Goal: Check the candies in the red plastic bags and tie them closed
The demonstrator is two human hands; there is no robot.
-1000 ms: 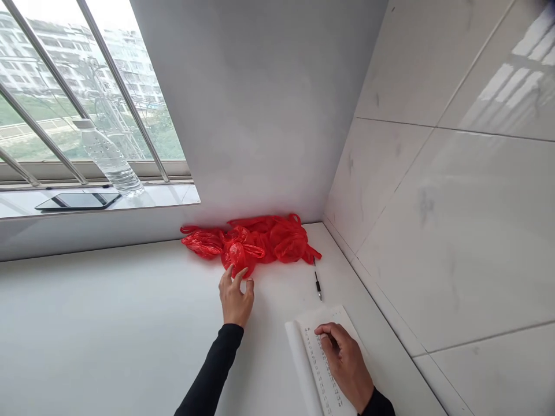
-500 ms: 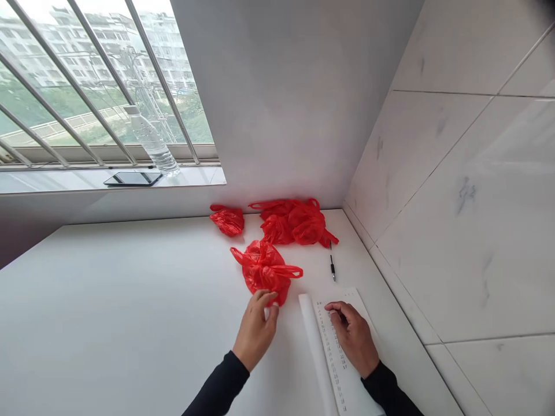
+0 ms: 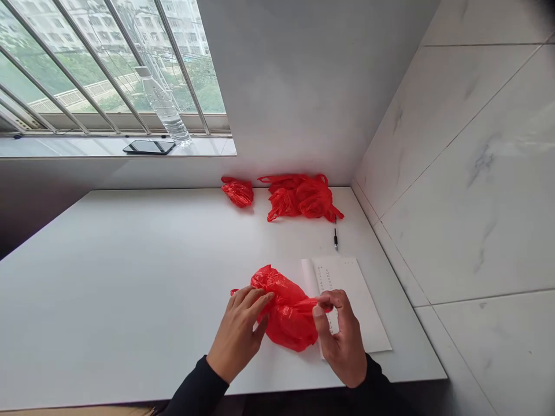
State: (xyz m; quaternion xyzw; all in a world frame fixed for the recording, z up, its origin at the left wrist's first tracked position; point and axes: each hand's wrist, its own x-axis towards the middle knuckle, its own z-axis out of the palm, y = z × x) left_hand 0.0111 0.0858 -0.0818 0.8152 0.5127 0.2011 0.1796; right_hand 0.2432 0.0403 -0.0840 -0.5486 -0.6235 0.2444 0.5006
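Observation:
A knotted red plastic bag with something bulky inside lies on the white table close to me, partly over the notebook's left edge. My left hand has its curved fingers over the bag's left side, with the thumb lower down; a bit of the left handle pokes out behind them. At the other side, my right hand pinches the bag's right handle between thumb and fingers, pulling it out straight. Beneath that hand, an open notebook shows columns of small handwriting.
Another small red bag and a heap of red bags sit against the back wall. A black pen lies between heap and notebook. On the windowsill are a phone and a water bottle. A tiled wall bounds the right.
The red bag has come nearer to me and turned. My right hand has moved from above the notebook to the bag's right handle. The view has shifted, showing the table's front edge.

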